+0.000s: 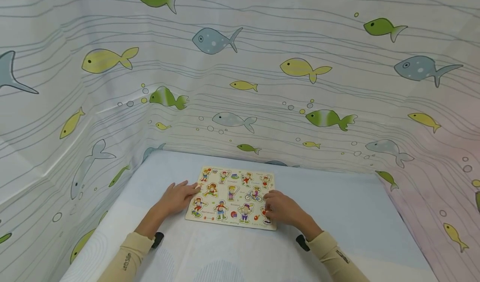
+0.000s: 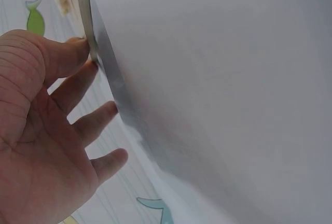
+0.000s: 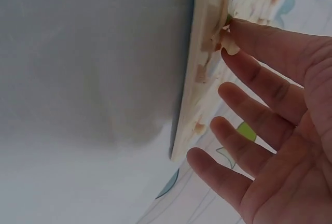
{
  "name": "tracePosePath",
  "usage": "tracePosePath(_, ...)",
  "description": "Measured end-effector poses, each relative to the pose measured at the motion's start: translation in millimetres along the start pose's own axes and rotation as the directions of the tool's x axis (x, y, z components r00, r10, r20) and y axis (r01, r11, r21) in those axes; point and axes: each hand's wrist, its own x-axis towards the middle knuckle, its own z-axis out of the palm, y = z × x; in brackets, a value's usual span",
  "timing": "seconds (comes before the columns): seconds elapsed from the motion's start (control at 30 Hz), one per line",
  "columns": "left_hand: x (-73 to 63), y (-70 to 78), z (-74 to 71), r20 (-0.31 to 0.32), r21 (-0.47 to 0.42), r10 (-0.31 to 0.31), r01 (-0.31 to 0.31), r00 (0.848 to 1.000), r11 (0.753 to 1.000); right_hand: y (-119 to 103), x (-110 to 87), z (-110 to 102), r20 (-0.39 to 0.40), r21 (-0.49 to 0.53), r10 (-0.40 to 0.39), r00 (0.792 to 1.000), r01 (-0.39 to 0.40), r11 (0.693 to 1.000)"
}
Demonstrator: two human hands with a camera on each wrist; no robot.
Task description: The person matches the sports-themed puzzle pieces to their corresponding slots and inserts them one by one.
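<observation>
A pale wooden peg puzzle board [image 1: 221, 190] lies on the table, filled with colourful sports-figure pieces bearing small knobs. My left hand [image 1: 176, 198] is at its left edge. In the left wrist view, the thumb [image 2: 70, 57] and index finger pinch that edge, while the other fingers spread loosely. At the board's lower right, my right hand [image 1: 283, 208] pinches the knob of a figure puzzle piece [image 1: 267, 216] between thumb and index finger. That knob [image 3: 229, 42] shows in the right wrist view. My fingers partly cover the piece, and whether it is lifted is unclear.
A pale blue and white cloth [image 1: 337, 207] covers the table. Fish-printed curtains [image 1: 262, 103] enclose the far side and both flanks. Beside the board's central figures is a cyclist piece [image 1: 254, 195].
</observation>
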Motion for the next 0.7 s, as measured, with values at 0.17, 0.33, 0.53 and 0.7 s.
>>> tracePosePath(0.17,-0.2,0.6,-1.5,-0.002,0.008,0.004,-0.004,1.000,1.000,4.0,1.4,5.2,-0.005,-0.020,-0.002,1.000,0.002,1.000)
tracePosePath(0.33,-0.1,3.3,-4.3,-0.009,-0.001,0.010,-0.010,1.000,1.000,1.9,0.5,1.6,-0.017,-0.015,-0.009,1.000,0.009,1.000)
tracePosePath(0.53,-0.1,3.6,-4.6,-0.008,0.002,0.018,-0.018,1.000,1.000,-0.2,-1.1,0.0,-0.010,-0.021,0.004,1.000,-0.004,1.000)
tracePosePath(0.7,-0.4,2.2,-3.3,-0.001,0.005,0.007,-0.007,1.000,1.000,1.2,-3.0,0.4,-0.012,-0.014,0.022,1.000,-0.022,1.000)
